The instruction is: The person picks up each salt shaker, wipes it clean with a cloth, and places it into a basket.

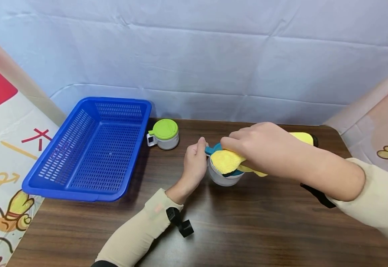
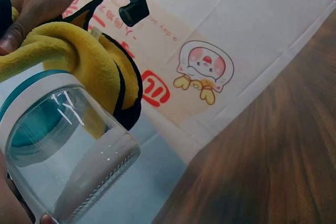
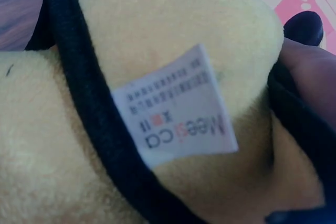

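Observation:
A clear seasoning jar (image 1: 223,179) with a teal lid (image 1: 217,147) is in the middle of the head view. My left hand (image 1: 194,165) holds it by the handle side, thumb pointing up. With my right hand (image 1: 264,146) I grip a yellow cloth (image 1: 226,161) edged in black and press it on the lid. In the left wrist view the jar (image 2: 100,145) looks tilted, a pale greyish layer inside it, and the bunched cloth (image 2: 97,66) lies against its top. A white label (image 3: 178,114) on the cloth fills much of the right wrist view.
A blue plastic basket (image 1: 92,196) stands on the left of the brown wooden table (image 1: 247,230). Right of it is another jar with a green lid (image 1: 165,128). A pale cloth backdrop (image 1: 194,66) closes off the rear, and printed sheets hang at both sides.

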Demonstrator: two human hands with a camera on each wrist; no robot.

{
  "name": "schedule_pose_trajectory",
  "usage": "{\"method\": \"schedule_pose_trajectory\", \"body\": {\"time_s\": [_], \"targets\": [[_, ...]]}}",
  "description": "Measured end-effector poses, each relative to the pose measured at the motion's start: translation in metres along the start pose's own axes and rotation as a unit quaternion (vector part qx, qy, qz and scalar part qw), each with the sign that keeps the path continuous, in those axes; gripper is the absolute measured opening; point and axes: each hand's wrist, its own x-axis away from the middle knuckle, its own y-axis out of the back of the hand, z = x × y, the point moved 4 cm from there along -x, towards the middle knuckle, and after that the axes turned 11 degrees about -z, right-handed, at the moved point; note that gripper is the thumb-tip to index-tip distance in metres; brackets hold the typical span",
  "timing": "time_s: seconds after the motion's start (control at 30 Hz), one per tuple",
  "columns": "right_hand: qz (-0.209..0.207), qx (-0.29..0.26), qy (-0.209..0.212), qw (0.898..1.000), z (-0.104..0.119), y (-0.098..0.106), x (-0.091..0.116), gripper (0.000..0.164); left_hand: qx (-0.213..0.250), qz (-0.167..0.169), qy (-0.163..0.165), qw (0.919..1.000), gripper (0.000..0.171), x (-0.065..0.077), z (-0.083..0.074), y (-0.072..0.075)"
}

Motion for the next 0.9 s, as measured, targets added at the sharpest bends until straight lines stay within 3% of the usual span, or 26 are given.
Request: {"method": "schedule_pose_trajectory", "body": {"time_s": [0.2, 0.47, 0.9], "targets": [[-0.001, -0.004, 0.009, 1.000, 0.005, -0.007, -0.003, 0.038, 0.006, 0.002, -0.001, 1.0000, 0.057, 0.001, 0.001, 0.000], [0.017, 0.011, 0.018, 1.000, 0.009, -0.018, -0.005, 0.037, 0.048, 0.022, -0.010, 0.9986, 0.058, 0.001, 0.001, -0.001], [0.027, 0.015, 0.020, 0.999, 0.008, -0.028, -0.004, 0.035, 0.049, 0.028, -0.027, 0.9980, 0.056, 0.005, -0.002, -0.001]]}}
